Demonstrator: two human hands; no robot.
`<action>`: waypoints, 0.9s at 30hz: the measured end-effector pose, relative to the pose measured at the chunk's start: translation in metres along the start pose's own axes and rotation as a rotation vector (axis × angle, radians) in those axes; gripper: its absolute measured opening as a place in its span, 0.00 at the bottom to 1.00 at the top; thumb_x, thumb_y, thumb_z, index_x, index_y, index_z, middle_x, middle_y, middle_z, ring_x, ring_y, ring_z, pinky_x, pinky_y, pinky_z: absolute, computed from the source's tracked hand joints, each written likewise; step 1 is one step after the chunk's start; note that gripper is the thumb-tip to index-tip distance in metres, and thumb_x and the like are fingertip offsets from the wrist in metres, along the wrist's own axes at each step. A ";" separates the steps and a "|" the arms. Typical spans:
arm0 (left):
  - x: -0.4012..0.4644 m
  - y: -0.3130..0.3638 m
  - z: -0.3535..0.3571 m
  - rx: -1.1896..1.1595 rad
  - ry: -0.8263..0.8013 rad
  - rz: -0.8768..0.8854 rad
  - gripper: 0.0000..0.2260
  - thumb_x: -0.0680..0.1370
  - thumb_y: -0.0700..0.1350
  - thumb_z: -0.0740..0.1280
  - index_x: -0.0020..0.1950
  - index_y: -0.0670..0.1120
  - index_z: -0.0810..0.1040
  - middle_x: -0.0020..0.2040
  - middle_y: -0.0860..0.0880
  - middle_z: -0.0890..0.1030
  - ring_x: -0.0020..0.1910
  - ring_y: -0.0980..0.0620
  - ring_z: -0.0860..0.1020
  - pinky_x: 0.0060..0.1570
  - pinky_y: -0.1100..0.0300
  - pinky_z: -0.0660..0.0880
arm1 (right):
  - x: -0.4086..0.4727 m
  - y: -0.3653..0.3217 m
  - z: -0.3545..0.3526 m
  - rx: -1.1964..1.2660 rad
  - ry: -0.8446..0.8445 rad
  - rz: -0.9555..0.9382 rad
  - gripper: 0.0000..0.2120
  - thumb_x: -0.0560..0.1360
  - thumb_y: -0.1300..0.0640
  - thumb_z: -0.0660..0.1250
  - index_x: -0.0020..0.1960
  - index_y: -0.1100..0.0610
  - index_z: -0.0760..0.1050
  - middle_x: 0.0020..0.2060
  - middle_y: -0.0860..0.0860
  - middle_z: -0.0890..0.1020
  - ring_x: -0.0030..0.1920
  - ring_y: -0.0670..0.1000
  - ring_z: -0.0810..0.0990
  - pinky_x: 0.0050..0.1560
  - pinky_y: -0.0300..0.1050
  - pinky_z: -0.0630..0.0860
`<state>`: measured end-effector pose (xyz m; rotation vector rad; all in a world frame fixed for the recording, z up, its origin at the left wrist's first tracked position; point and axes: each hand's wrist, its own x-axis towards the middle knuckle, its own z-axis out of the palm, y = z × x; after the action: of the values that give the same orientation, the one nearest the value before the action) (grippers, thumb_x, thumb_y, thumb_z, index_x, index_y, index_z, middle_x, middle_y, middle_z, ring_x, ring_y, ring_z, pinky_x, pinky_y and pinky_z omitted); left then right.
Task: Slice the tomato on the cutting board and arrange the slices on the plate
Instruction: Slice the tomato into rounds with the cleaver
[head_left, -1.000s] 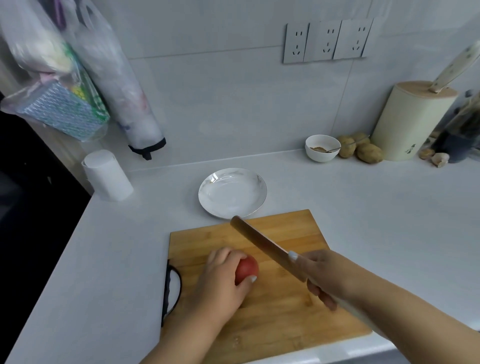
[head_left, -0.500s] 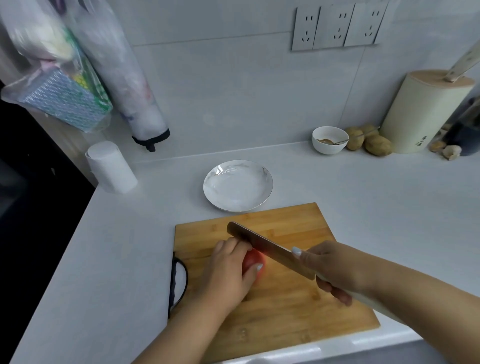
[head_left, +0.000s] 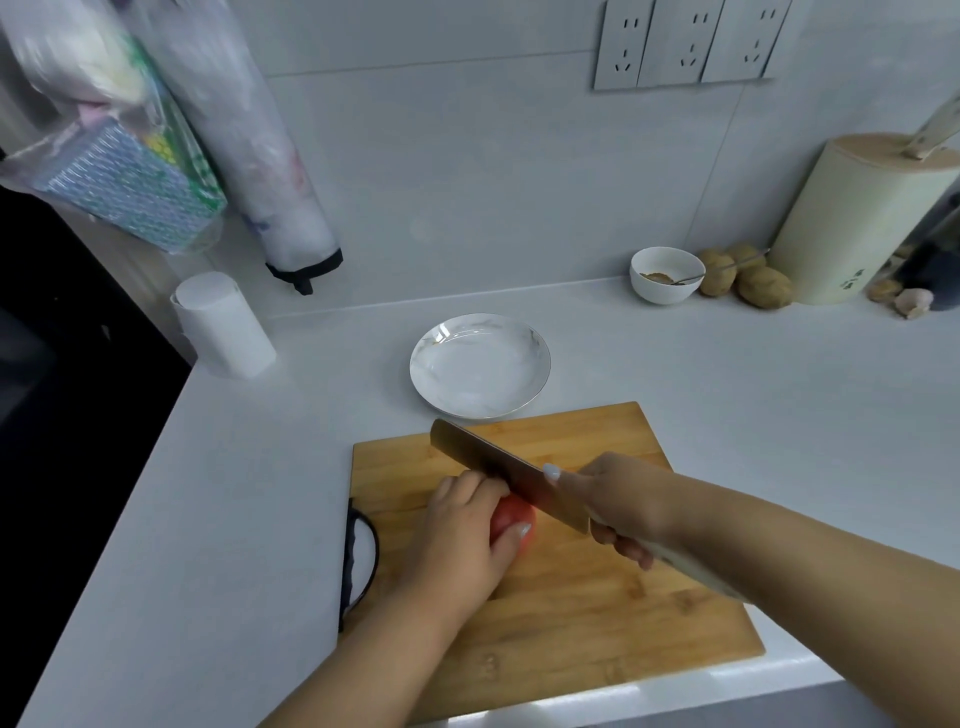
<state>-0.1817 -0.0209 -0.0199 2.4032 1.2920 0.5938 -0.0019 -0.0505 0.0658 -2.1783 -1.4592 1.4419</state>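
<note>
A red tomato (head_left: 511, 522) rests on the wooden cutting board (head_left: 597, 613), mostly covered by my left hand (head_left: 457, 545), which grips it from the left. My right hand (head_left: 618, 499) holds a knife (head_left: 498, 470) by its handle. The wide blade lies across the top of the tomato, pointing away to the upper left, close against my left fingers. A white plate (head_left: 480, 366) sits bare on the counter just beyond the board.
A white roll (head_left: 223, 325) stands at the back left under hanging plastic bags (head_left: 171, 130). At the back right are a small white bowl with a spoon (head_left: 665, 274), several potatoes (head_left: 748, 275) and a cream knife block (head_left: 862, 218). The counter's front edge runs just below the board.
The knife blade has come down and leftward from above the board onto the top of the tomato. My left hand has stayed on the tomato. The camera view has shifted slightly.
</note>
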 end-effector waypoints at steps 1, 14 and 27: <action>0.000 0.000 0.000 0.000 0.001 0.002 0.15 0.74 0.55 0.66 0.59 0.53 0.74 0.57 0.56 0.73 0.56 0.56 0.67 0.52 0.67 0.64 | -0.002 0.002 -0.001 -0.003 -0.007 0.007 0.26 0.77 0.36 0.53 0.38 0.58 0.69 0.28 0.54 0.74 0.20 0.51 0.68 0.29 0.41 0.71; -0.002 0.002 0.003 0.008 0.014 -0.018 0.15 0.74 0.55 0.66 0.59 0.52 0.74 0.55 0.56 0.72 0.55 0.56 0.67 0.53 0.64 0.67 | 0.017 0.012 0.015 -0.010 -0.017 0.045 0.26 0.78 0.36 0.53 0.37 0.58 0.68 0.28 0.54 0.73 0.21 0.51 0.68 0.26 0.40 0.70; -0.003 0.004 0.005 -0.017 0.081 -0.016 0.11 0.71 0.48 0.72 0.51 0.49 0.78 0.50 0.55 0.75 0.51 0.55 0.69 0.50 0.65 0.67 | 0.010 0.021 0.021 0.029 0.010 0.000 0.26 0.76 0.34 0.53 0.40 0.57 0.68 0.27 0.53 0.72 0.21 0.50 0.69 0.26 0.40 0.70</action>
<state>-0.1780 -0.0254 -0.0225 2.3751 1.3318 0.7011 -0.0039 -0.0613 0.0366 -2.1657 -1.4256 1.4415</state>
